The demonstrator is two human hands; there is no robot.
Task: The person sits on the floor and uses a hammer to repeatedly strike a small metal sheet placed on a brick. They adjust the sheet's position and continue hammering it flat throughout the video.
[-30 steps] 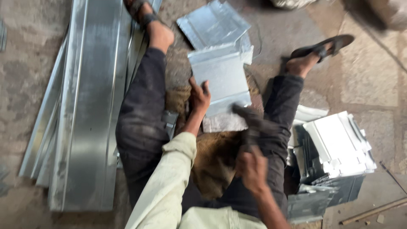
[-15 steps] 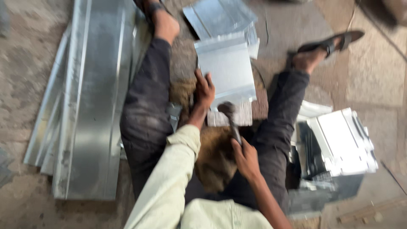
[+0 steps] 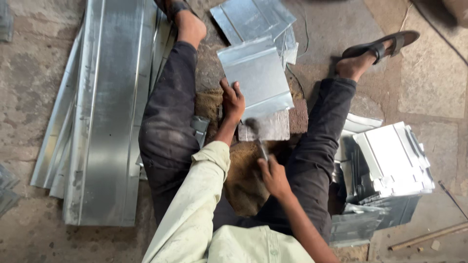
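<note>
Metal sheet point(image 3: 257, 78) under left hand point(image 3: 232, 101), hammer point(image 3: 257, 135) in right hand point(image 3: 274, 176).

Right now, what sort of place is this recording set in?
Probably a small sheet-metal workshop, worked on the floor: long galvanised strips, a stack of folded metal pieces, and a hammer in the right hand.

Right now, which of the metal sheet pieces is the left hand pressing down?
The left hand presses the folded sheet lying between the legs; the long strips and the stacked pieces lie untouched at the sides.
</note>
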